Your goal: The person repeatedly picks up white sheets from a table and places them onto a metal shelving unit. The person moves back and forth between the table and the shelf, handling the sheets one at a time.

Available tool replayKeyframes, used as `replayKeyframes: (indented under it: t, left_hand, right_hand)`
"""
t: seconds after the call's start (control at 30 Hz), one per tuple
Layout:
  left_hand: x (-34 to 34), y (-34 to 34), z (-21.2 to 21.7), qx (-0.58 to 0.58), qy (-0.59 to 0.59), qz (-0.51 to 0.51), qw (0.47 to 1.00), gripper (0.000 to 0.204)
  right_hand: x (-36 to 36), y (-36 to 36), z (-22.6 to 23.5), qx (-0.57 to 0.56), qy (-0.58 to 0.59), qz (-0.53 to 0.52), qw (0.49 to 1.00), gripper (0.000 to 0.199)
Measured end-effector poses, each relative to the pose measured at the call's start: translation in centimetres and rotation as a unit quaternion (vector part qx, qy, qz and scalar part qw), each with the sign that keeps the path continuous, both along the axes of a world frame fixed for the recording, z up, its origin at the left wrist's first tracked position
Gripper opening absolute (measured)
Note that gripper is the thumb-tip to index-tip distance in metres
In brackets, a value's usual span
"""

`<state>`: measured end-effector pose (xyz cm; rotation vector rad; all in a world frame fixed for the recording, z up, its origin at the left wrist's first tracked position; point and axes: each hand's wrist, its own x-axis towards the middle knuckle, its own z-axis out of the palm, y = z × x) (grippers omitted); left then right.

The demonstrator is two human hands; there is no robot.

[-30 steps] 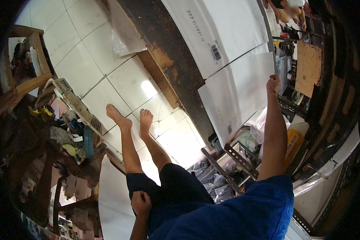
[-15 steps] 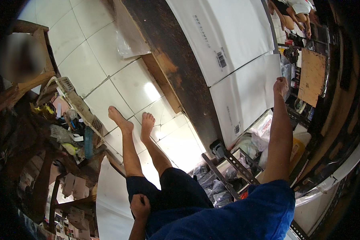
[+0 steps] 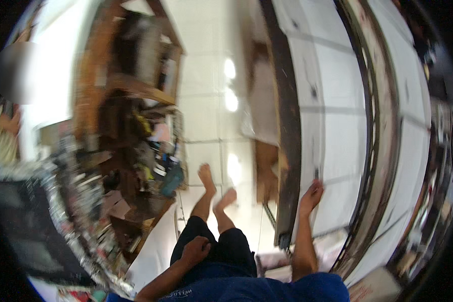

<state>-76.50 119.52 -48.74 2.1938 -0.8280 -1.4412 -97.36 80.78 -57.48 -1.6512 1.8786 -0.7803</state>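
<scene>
- Nearest is the person's blue shirt [image 3: 246, 287], along the bottom, with dark shorts [image 3: 231, 246] just beyond it.
- The left hand [image 3: 196, 249] is low over the shorts, close to the thigh; its fingers are folded inward, and I cannot tell whether anything is inside them or whether it touches the cloth.
- The right hand [image 3: 312, 195] reaches out over the table at the person's right, fingers bent and drawn together; blur hides whether they pinch anything or touch what lies under them.
- Under and beyond that hand, white sheets [image 3: 340, 146] lie flat along the table in a row, end to end, with dark marks on them.
- The table has a dark, worn edge [image 3: 288, 166] running away from the person, between the sheets and the floor.
- Two bare feet [image 3: 205, 176] rest on pale floor tiles [image 3: 200, 118], left of the table.
- Left of the feet, a teal object [image 3: 172, 182] sits among mixed clutter, its kind too blurred to tell.
- Past the clutter stands a wooden frame [image 3: 136, 86].
- Right of the sheets runs a long rail [image 3: 383, 126], and beyond it is a second row of white sheets [image 3: 410, 108].
- At the far left edge, another person's hand [image 3: 12, 123] shows, blurred.
</scene>
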Motion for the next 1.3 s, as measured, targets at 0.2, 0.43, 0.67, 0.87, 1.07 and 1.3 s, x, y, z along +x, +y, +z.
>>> replayKeyframes:
  t: [0.2,0.43,0.67,0.87,1.07,1.3]
  left_hand:
    - [10.4,-12.0,12.3,-0.225,-0.075,0.105,0.966,0.015]
    - [25.4,-19.0,24.7,-0.374,-0.216,0.241,0.869,0.017]
    - [38.6,-23.8,32.2,-0.38,-0.424,0.41,0.712,0.017]
    - [50.3,-26.5,32.2,-0.252,-0.59,0.513,0.571,0.024]
    - [58.2,-26.3,27.6,-0.033,-0.559,0.56,0.611,0.036]
    - [65.1,-28.0,23.1,0.132,-0.423,0.543,0.714,0.048]
  right_hand:
    - [19.5,9.3,9.1,0.222,-0.188,0.341,0.894,0.013]
    - [23.7,0.3,6.5,0.348,-0.174,0.348,0.853,0.012]
    - [21.9,-15.2,-1.3,0.342,-0.074,0.288,0.891,0.021]
    - [34.5,-25.8,2.5,0.239,0.057,0.425,0.871,0.032]
    - [55.1,-34.0,13.8,0.336,-0.129,0.445,0.82,0.013]
    - [70.2,-36.8,18.5,0.321,-0.164,0.526,0.77,0.014]
